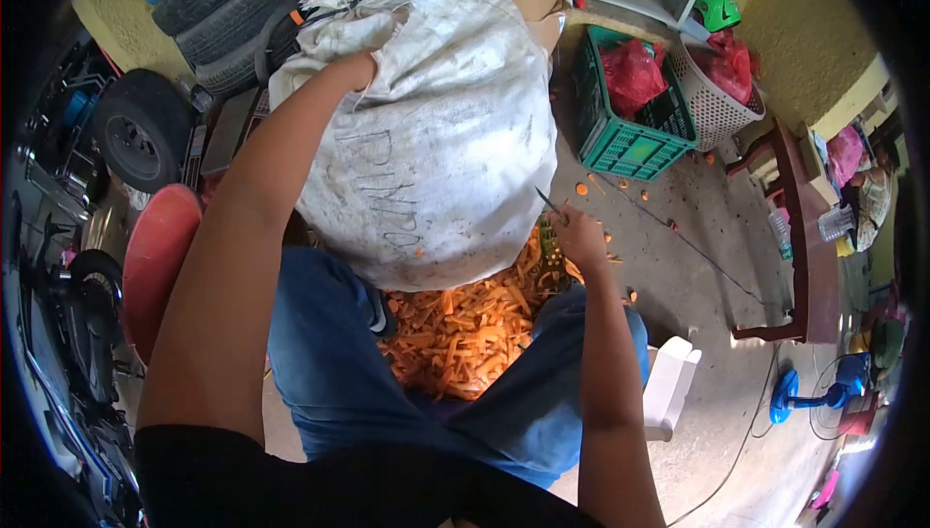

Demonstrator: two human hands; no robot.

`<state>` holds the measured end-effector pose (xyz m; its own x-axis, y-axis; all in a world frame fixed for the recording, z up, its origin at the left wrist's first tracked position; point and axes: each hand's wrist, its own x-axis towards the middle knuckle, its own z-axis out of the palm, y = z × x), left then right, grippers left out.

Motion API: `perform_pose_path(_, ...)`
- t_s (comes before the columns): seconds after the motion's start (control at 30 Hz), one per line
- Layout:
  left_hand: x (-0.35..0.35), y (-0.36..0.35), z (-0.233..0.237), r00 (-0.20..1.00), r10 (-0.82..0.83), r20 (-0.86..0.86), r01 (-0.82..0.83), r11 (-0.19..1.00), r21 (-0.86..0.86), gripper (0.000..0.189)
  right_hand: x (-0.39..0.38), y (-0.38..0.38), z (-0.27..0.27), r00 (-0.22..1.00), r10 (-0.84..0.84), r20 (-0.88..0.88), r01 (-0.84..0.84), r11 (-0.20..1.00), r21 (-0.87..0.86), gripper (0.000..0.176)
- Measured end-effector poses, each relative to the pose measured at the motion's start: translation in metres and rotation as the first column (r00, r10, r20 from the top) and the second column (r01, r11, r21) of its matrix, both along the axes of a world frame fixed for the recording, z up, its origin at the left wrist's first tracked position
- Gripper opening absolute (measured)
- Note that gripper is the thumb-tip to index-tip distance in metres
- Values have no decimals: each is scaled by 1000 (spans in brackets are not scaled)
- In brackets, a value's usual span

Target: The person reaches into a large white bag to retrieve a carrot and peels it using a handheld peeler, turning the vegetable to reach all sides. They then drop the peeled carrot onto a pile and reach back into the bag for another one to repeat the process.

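A big white woven sack (pixel 455 131) with dark lettering fills the upper middle of the view. My left hand (pixel 362 71) is at the sack's upper left, its fingers hidden by the fabric. To the right of the sack, my right hand (pixel 578 237) is closed round a small knife (pixel 548 201), whose dark blade points up and left. Below the sack, between my knees, lies a heap of cut orange pieces (pixel 465 334). A green crate edge (pixel 550 255) shows beside the heap, under my right hand.
A green crate (pixel 635 140) and a white basket (pixel 712 92) with red bags stand at the upper right. A red tub (pixel 160 266) is left of my left arm. Tires (pixel 140 131), a wooden table (pixel 814 257) and a blue fan (pixel 790 395) stand farther out.
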<state>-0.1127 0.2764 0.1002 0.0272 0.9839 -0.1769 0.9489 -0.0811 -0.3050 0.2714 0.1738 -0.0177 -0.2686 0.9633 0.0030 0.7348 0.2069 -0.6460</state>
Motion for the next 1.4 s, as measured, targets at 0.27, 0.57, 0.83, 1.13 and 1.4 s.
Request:
perform_pose_path(0.27,31,32,-26,992,96,76,-92,994,-57,24,0,10,-4,997,-43,-61,39,997,-67,25)
perform_pose_path(0.57,48,29,-42,953,103,286,-112,994,16,23,-7,6,-1,996,-3,-84,-2,998,-55,24)
perform_pose_path(0.83,33,17,-53,604,126,787,-296,952,75,22,-12,7,5,998,-16,-67,10,996,-85,24)
perform_pose_path(1.13,38,28,-68,152,27,988,-477,878,50,21,-10,9,-3,998,-2,-56,-1,998,-56,28)
perform_pose_path(1.4,17,21,-73,-651,-213,729,-470,867,-167,21,-10,17,-13,991,-2,-137,-9,997,-78,27)
